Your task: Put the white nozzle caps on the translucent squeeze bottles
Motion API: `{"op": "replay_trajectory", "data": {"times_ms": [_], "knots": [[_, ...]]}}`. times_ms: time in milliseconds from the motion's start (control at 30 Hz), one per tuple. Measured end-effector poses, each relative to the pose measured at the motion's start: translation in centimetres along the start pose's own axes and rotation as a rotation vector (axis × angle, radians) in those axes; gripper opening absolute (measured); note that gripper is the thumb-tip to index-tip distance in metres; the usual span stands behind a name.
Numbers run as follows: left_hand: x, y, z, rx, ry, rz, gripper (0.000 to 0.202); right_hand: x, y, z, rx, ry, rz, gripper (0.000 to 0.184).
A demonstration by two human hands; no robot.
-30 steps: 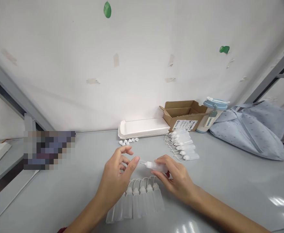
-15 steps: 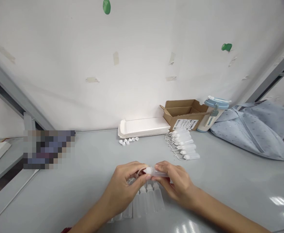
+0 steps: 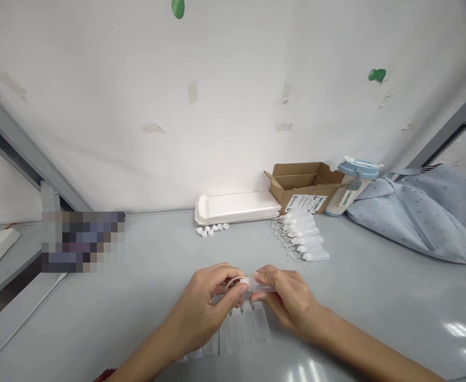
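A small translucent squeeze bottle [image 3: 261,285] lies sideways in the fingers of my right hand [image 3: 288,302], just above the grey table [image 3: 376,297]. My left hand [image 3: 207,310] pinches the bottle's white tip, where a cap on a thin tether sits. Both hands meet over a row of several similar bottles [image 3: 244,329] lying flat, partly hidden by my left hand. A second row of capped bottles [image 3: 304,236] lies farther back on the right. Several loose white caps [image 3: 211,229] sit near the back.
A stack of white trays [image 3: 236,208] rests against the wall. To its right stand an open cardboard box [image 3: 302,185], a blue-lidded cup [image 3: 350,188] and a light blue fabric bag [image 3: 416,217]. A blurred patch [image 3: 82,241] is at the left, with a white cable [image 3: 22,318] below it.
A second ago my left hand was open beside the bottle's bare needle tip. It has since closed onto the tip, and both hands have dropped slightly toward the row of bottles.
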State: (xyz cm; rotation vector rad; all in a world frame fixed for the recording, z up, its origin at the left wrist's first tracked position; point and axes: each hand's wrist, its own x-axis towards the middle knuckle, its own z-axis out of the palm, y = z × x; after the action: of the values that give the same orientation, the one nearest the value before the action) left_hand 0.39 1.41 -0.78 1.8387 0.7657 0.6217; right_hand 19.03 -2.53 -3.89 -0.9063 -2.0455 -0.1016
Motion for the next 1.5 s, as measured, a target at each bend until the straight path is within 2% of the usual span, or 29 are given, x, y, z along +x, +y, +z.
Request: {"op": "replay_trajectory", "data": {"times_ms": [67, 133, 233, 400, 533, 633, 800, 900, 1000, 1100, 1200, 1367, 1500], "knots": [[0.0, -0.1, 0.1, 0.079, 0.053, 0.078, 0.015, 0.1, -0.1, -0.1, 0.042, -0.003, 0.057, 0.011], [0.0, -0.1, 0.0, 0.075, 0.067, 0.101, 0.014, 0.2, -0.2, -0.2, 0.098, -0.009, 0.111, 0.01], [0.2, 0.2, 0.0, -0.04, 0.029, 0.004, 0.017, 0.1, -0.2, -0.1, 0.117, 0.023, 0.112, 0.013], [0.3, 0.8, 0.2, -0.141, -0.038, -0.179, 0.035, 0.0, 0.1, 0.0, 0.057, 0.058, 0.025, 0.019], [0.3, 0.8, 0.2, -0.196, -0.067, -0.186, 0.032, 0.0, 0.2, -0.1, 0.089, 0.023, 0.013, 0.024], [0.1, 0.6, 0.2, -0.17, -0.057, -0.144, 0.024, 0.1, 0.0, -0.2, 0.149, 0.013, 0.033, 0.019], [-0.2, 0.2, 0.4, 0.064, 0.04, 0.006, 0.012, 0.0, -0.5, -0.4, 0.276, -0.011, 0.202, 0.003], [-0.2, 0.0, 0.3, 0.15, 0.048, 0.1, 0.012, 0.1, -0.7, -0.7, 0.293, -0.053, 0.328, 0.006], [0.0, 0.2, 0.1, 0.094, 0.017, 0.04, 0.015, 0.2, -0.7, -0.8, 0.304, -0.073, 0.385, 0.008], [0.2, 0.5, -0.2, -0.004, -0.05, -0.082, 0.027, 0.3, -0.7, -0.8, 0.313, -0.056, 0.295, 0.006], [0.3, 0.7, -0.1, -0.027, -0.079, -0.124, 0.031, 0.2, -0.7, -0.7, 0.297, -0.084, 0.249, 0.005], [0.2, 0.6, 0.1, -0.046, -0.059, -0.122, 0.03, 0.2, -1.0, -1.1, 0.361, -0.22, 0.412, 0.009], [0.2, 0.5, 0.2, -0.062, -0.054, -0.141, 0.027, 0.4, -1.2, -1.4, 0.431, -0.276, 0.571, 0.016]]}}
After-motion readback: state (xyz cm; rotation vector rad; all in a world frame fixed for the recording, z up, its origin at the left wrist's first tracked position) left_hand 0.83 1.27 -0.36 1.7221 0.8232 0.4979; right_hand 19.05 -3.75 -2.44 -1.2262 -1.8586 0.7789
